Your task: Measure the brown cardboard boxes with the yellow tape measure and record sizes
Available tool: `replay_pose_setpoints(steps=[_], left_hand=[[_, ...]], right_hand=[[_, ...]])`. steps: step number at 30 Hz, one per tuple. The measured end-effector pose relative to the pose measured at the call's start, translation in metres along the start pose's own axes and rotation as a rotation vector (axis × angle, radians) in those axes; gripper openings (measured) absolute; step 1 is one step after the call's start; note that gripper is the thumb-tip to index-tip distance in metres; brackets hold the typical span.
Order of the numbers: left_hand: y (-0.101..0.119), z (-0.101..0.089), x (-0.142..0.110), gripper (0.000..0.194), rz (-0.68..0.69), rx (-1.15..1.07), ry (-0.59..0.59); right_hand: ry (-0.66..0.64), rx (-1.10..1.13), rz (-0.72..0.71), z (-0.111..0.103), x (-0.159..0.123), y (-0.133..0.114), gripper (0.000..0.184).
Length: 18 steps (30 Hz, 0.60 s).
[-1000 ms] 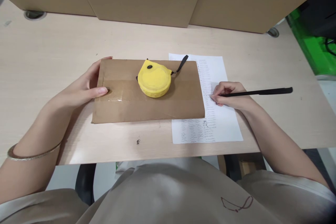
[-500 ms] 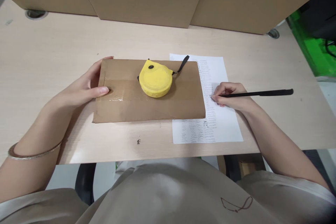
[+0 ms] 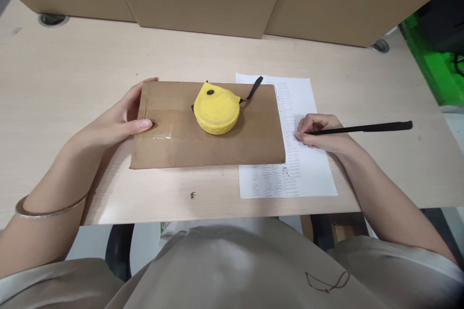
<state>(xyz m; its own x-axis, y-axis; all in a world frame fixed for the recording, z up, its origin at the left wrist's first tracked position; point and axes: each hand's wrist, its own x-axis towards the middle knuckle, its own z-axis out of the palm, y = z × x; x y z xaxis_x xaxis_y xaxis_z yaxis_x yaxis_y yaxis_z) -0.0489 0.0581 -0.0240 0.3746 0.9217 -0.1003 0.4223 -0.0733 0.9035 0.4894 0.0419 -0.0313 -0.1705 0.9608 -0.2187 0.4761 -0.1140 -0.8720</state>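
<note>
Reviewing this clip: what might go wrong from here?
The left hand grips the cardboard at one end, so a tilt could slide the yellow item off its top.

The cardboard covers part of the paper sheet; if they touch, moving it might drag the sheet under the right hand and its pen.

Head-worn camera, one: looked forward and down, at close range, from above the near edge of the desk [image 3: 181, 58]. Framed left hand [image 3: 118, 123] and right hand [image 3: 322, 122] at mid-height, shirt front [image 3: 224, 270] below, cardboard panels [image 3: 210, 0] across the top.
</note>
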Motion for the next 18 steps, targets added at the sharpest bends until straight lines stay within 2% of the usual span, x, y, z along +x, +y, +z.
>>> replay_pose_setpoints(steps=[7,12,18], left_hand=[[0.0064,0.0060,-0.0011,0.132,-0.010,-0.013,0.030],[0.0049,0.0054,-0.0001,0.138,-0.036,0.002,0.030],[0.0038,0.0040,0.0002,0.135,-0.019,0.007,0.020]], right_hand=[[0.000,0.006,-0.013,-0.0013,-0.0014,-0.0004,0.063],[0.021,0.018,-0.029,-0.0054,-0.0035,0.0051,0.056],[0.016,0.015,-0.002,-0.0050,-0.0019,0.0038,0.051]])
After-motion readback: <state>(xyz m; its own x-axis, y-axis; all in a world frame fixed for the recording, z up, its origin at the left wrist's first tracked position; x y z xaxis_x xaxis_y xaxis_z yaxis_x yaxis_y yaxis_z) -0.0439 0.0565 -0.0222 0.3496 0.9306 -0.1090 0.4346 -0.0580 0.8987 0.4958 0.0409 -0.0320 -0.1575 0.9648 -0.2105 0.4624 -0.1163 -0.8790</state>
